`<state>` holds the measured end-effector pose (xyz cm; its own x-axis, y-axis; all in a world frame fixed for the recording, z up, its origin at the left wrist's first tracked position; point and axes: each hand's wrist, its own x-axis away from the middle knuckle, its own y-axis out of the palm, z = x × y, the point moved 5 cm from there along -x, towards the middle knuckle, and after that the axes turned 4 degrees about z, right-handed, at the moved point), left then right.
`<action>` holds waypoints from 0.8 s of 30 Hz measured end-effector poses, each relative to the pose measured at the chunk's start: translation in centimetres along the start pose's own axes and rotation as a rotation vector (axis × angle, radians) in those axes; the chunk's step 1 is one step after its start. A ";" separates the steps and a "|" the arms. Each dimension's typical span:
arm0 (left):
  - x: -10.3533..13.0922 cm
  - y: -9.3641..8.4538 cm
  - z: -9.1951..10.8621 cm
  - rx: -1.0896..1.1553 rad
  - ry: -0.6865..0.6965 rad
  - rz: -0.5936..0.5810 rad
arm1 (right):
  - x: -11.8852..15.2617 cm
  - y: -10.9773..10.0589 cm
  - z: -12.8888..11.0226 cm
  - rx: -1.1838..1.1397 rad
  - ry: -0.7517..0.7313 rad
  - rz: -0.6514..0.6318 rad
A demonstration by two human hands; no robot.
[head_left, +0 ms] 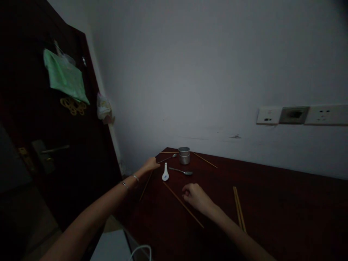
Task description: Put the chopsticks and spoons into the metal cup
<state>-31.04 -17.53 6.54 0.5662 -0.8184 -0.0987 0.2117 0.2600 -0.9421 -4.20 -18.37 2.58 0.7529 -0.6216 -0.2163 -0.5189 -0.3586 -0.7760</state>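
My left hand [151, 164] reaches to the table's left edge, fingers closed at the handle end of a metal spoon [168, 158]. A chopstick [146, 185] runs out from beneath that hand; which of the two it grips, if either, is hidden. My right hand [196, 195] is curled with nothing visible in it, near another chopstick [183, 204] lying slantwise. Between the hands lie a white ceramic soup spoon [165, 174] and a second metal spoon [181, 171]. Behind them stands a grey metal cup [184, 156], upright, with chopsticks lying on either side.
A pair of chopsticks [239, 208] lies on the dark red table [285, 210] to the right. The wall [206, 79] rises behind, carrying sockets [322, 115]. At the left is a dark door [89, 152] with a hanging green cloth [65, 76]. A white object [112, 246] sits low in front.
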 end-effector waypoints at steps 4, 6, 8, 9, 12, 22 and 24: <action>0.2 1.8 -3.3 -0.087 -0.052 -0.072 | -0.6 2.0 -1.5 0.161 0.006 -0.026; 0.3 2.4 -3.9 -0.112 -0.065 -0.077 | -0.6 2.5 -2.1 0.233 0.012 -0.035; 0.3 2.8 -4.1 -0.134 -0.071 -0.064 | -0.5 2.7 -2.7 0.289 0.013 -0.044; 0.3 3.0 -4.0 -0.144 -0.073 -0.057 | -0.4 2.7 -2.9 0.307 0.013 -0.048; 0.2 3.2 -3.9 -0.163 -0.084 -0.046 | -0.4 2.7 -3.2 0.331 0.027 -0.062; 0.7 2.1 -2.6 -0.107 -0.093 -0.041 | 0.0 2.3 -3.0 0.278 0.053 -0.038; 0.4 1.1 -2.1 -0.061 -0.074 -0.022 | 0.4 1.5 -2.7 0.235 0.041 0.005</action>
<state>-32.26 -18.61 4.85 0.6196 -0.7830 -0.0559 0.1771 0.2088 -0.9618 -5.79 -21.00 2.90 0.7308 -0.6526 -0.2000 -0.4107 -0.1863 -0.8925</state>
